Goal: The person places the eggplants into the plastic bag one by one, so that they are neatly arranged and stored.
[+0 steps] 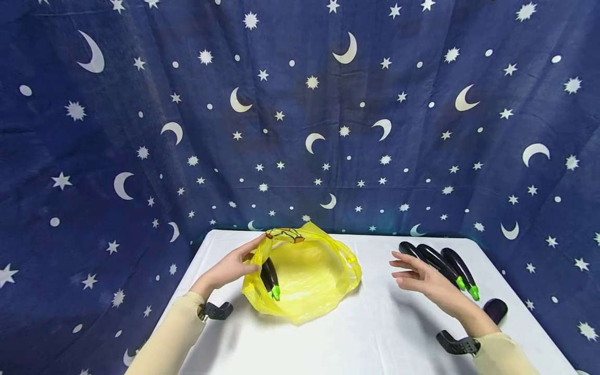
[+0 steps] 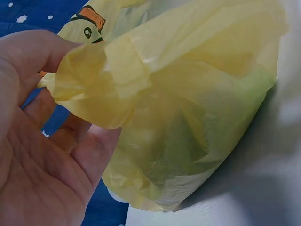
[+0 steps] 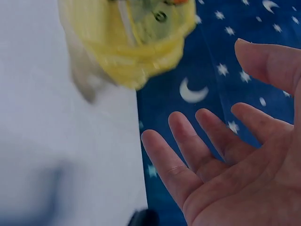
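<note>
A yellow plastic bag (image 1: 309, 276) lies on the table with its mouth spread wide toward me. My left hand (image 1: 234, 268) grips the left edge of the mouth; in the left wrist view the bag's gathered rim (image 2: 94, 80) sits between thumb and fingers. Inside the bag, against its left wall, lies a dark eggplant (image 1: 268, 275) with bright green at its lower end. My right hand (image 1: 424, 278) hovers right of the bag, fingers extended and holding nothing, as the palm (image 3: 249, 188) in the right wrist view also shows. Just beyond it lie three eggplants (image 1: 459, 265).
Another eggplant (image 1: 496, 310) is partly hidden behind my right forearm. A white cloth covers the table (image 1: 337, 344). Behind and beside it hangs a dark blue curtain (image 1: 290, 130) with moons and stars. Each wrist wears a black strap, the left strap (image 1: 216, 311) near the bag.
</note>
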Demonstrator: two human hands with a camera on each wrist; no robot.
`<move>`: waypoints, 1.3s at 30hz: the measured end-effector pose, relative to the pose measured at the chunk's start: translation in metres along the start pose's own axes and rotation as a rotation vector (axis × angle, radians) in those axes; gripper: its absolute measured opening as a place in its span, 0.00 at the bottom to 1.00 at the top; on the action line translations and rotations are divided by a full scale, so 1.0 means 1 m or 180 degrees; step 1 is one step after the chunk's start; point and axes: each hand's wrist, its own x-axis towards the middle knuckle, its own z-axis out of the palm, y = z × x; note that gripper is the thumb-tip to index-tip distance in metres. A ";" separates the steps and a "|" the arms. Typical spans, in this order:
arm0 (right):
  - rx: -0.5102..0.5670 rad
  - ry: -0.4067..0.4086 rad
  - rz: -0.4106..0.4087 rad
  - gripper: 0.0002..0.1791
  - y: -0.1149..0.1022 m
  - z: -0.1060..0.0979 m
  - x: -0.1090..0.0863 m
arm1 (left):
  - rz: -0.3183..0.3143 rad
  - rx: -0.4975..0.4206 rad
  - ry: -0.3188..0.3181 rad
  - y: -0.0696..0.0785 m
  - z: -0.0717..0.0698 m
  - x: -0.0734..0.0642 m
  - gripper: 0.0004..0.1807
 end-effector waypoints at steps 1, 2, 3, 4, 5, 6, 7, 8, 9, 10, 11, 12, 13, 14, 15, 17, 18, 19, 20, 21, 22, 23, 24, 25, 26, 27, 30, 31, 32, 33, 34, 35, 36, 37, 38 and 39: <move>0.0004 0.0064 -0.0025 0.38 0.001 -0.005 -0.005 | 0.0003 -0.0051 -0.0006 -0.002 -0.001 0.000 0.48; -0.0008 0.0125 -0.0027 0.38 0.001 -0.010 -0.009 | 0.0009 -0.0091 -0.0011 -0.003 -0.002 0.000 0.47; -0.0029 0.0189 -0.0032 0.38 0.001 -0.015 -0.014 | 0.0007 -0.0137 -0.0016 -0.004 -0.002 0.000 0.47; -0.0058 0.0235 -0.0037 0.38 0.002 -0.020 -0.018 | 0.0004 -0.0163 -0.0013 -0.005 -0.003 0.000 0.47; -0.0102 0.0287 -0.0011 0.39 0.003 -0.026 -0.023 | -0.0004 -0.0192 -0.0016 -0.006 -0.003 0.000 0.47; -0.0167 0.0352 0.0042 0.39 0.003 -0.031 -0.027 | -0.0014 -0.0230 -0.0017 -0.006 -0.003 0.000 0.46; -0.0235 0.0416 0.0093 0.39 0.004 -0.035 -0.032 | -0.0025 -0.0266 -0.0022 -0.006 -0.003 0.000 0.46; -0.0308 0.0462 0.0150 0.40 0.005 -0.040 -0.036 | -0.0028 -0.0304 -0.0037 -0.006 -0.004 0.000 0.46; -0.0390 0.0503 0.0202 0.40 0.006 -0.045 -0.040 | -0.0032 -0.0340 -0.0048 -0.005 -0.004 0.000 0.46; -0.0475 0.0533 0.0268 0.40 0.008 -0.049 -0.045 | -0.0035 -0.0374 -0.0058 -0.005 -0.004 -0.001 0.46; -0.0544 0.0565 0.0330 0.41 0.009 -0.054 -0.048 | -0.0034 -0.0414 -0.0070 -0.004 -0.004 -0.001 0.45; -0.0597 0.0589 0.0403 0.42 0.011 -0.058 -0.052 | -0.0037 -0.0462 -0.0073 -0.004 -0.004 -0.001 0.45; -0.0631 0.0599 0.0458 0.42 0.013 -0.062 -0.056 | -0.0032 -0.0480 -0.0071 -0.004 -0.004 -0.002 0.45; -0.0643 0.0609 0.0519 0.43 0.015 -0.067 -0.059 | -0.0029 -0.0498 -0.0062 -0.004 -0.005 -0.002 0.45; -0.0668 0.0613 0.0568 0.44 0.018 -0.070 -0.062 | -0.0025 -0.0518 -0.0052 -0.005 -0.005 -0.002 0.45; -0.0687 0.0657 0.0700 0.45 0.022 -0.078 -0.069 | -0.0016 -0.0545 -0.0037 -0.007 -0.006 -0.002 0.45; -0.0732 0.0691 0.0777 0.46 0.024 -0.082 -0.072 | -0.0013 -0.0549 -0.0033 -0.007 -0.006 -0.002 0.45; -0.0780 0.0728 0.0841 0.47 0.026 -0.085 -0.075 | -0.0011 -0.0549 -0.0033 -0.008 -0.007 -0.002 0.45; -0.0824 0.0766 0.0899 0.47 0.027 -0.089 -0.077 | -0.0011 -0.0560 -0.0036 -0.009 -0.007 -0.002 0.45; -0.0876 0.0796 0.0958 0.48 0.028 -0.092 -0.080 | -0.0007 -0.0568 -0.0048 -0.010 -0.007 -0.002 0.45; -0.0899 0.0827 0.1025 0.48 0.029 -0.096 -0.082 | -0.0008 -0.0567 -0.0057 -0.010 -0.008 -0.002 0.45; -0.0913 0.0855 0.1072 0.49 0.030 -0.099 -0.084 | -0.0007 -0.0567 -0.0061 -0.010 -0.008 -0.002 0.45; -0.0911 0.0864 0.1090 0.49 0.031 -0.101 -0.086 | -0.0007 -0.0577 -0.0071 -0.011 -0.008 -0.002 0.45; -0.0891 0.0875 0.1092 0.48 0.033 -0.103 -0.088 | -0.0007 -0.0586 -0.0078 -0.011 -0.008 -0.002 0.45; -0.0870 0.0888 0.1091 0.48 0.034 -0.105 -0.090 | -0.0006 -0.0589 -0.0086 -0.011 -0.009 -0.002 0.45; -0.0873 0.0905 0.1104 0.48 0.035 -0.107 -0.093 | 0.0000 -0.0596 -0.0093 -0.011 -0.009 -0.002 0.45; -0.0887 0.0981 0.1209 0.50 0.039 -0.112 -0.098 | 0.0001 -0.0607 -0.0099 -0.011 -0.009 -0.003 0.45; -0.0890 0.1035 0.1300 0.51 0.041 -0.114 -0.100 | 0.0001 -0.0607 -0.0096 -0.011 -0.009 -0.002 0.45; -0.0875 0.1099 0.1417 0.53 0.043 -0.115 -0.101 | 0.0004 -0.0614 -0.0093 -0.012 -0.009 -0.002 0.45; -0.0853 0.1158 0.1546 0.55 0.046 -0.117 -0.103 | 0.0008 -0.0627 -0.0094 -0.012 -0.009 -0.002 0.45; -0.0818 0.1221 0.1666 0.57 0.050 -0.118 -0.104 | 0.0017 -0.0634 -0.0097 -0.013 -0.009 -0.001 0.45; -0.0777 0.1285 0.1792 0.60 0.054 -0.118 -0.105 | 0.0018 -0.0642 -0.0093 -0.014 -0.010 -0.001 0.45; -0.0746 0.1352 0.1908 0.62 0.058 -0.119 -0.106 | 0.0019 -0.0660 -0.0089 -0.015 -0.010 -0.002 0.45; -0.0704 0.1391 0.1997 0.64 0.063 -0.119 -0.107 | 0.0034 -0.0672 -0.0098 -0.016 -0.010 -0.002 0.45; -0.0690 0.1430 0.2088 0.65 0.068 -0.119 -0.108 | 0.0038 -0.0689 -0.0102 -0.016 -0.011 -0.002 0.45; -0.0676 0.1445 0.2149 0.67 0.072 -0.119 -0.109 | 0.0038 -0.0702 -0.0104 -0.016 -0.011 -0.002 0.45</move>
